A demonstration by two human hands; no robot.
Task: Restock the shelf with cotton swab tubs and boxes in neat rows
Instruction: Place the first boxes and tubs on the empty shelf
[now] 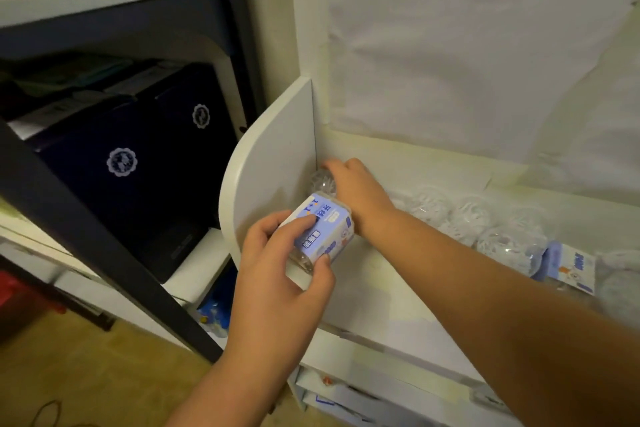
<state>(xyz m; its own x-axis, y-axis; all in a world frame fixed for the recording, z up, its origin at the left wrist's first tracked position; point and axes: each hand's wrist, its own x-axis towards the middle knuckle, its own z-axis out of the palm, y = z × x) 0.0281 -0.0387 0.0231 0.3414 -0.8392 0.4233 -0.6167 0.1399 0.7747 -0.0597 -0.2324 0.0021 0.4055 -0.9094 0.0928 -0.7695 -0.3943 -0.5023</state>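
My left hand (277, 263) grips a clear cotton swab tub with a blue label (320, 230), tilted on its side above the front left part of the white shelf (374, 291). My right hand (353, 191) reaches across into the shelf's back left corner and lies over the clear lid of another tub (322, 182); how its fingers grip is hidden. A row of clear-lidded tubs (464, 218) runs to the right along the shelf, and one with a blue label (568, 263) lies at the right end.
The shelf's white side panel (270, 163) stands just left of both hands. A dark metal rack (104, 225) on the left holds dark blue boxes (138, 156). A lower white shelf (363, 392) and tan floor (86, 374) lie below.
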